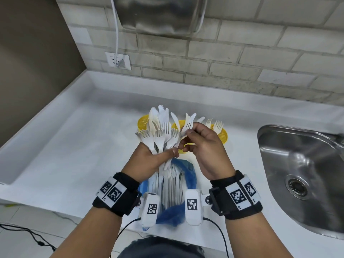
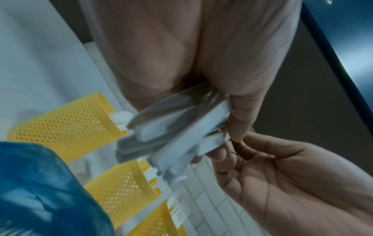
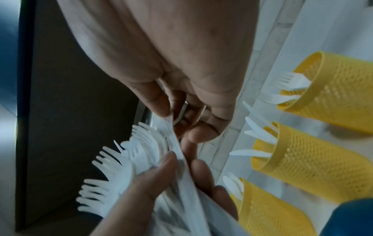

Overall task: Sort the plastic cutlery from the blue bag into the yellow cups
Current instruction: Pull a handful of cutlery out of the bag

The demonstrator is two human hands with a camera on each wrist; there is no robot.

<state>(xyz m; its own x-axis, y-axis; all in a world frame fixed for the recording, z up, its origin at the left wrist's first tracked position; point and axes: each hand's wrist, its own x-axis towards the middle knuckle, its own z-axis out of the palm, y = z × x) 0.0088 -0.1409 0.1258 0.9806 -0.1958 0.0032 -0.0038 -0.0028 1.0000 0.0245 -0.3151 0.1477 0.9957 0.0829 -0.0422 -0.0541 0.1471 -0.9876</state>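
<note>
My left hand (image 1: 160, 157) grips a fanned bundle of white plastic cutlery (image 1: 158, 133), mostly forks with spoons and knives behind. My right hand (image 1: 189, 135) pinches one fork (image 1: 188, 124) at the bundle's right edge; in the right wrist view its handle (image 3: 176, 143) runs between thumb and fingers. Three yellow mesh cups stand behind the hands: the left cup (image 1: 142, 121) holds spoons, the middle cup (image 3: 315, 159) knives, the right cup (image 1: 223, 135) forks. The blue bag (image 1: 189, 171) lies under my hands with more cutlery in it.
A white counter (image 1: 74, 146) runs to a tiled wall. A steel sink (image 1: 307, 174) is set in at the right. A wall socket (image 1: 118, 60) with a white cable sits at the back left. Black cables (image 1: 28, 237) lie low on the left.
</note>
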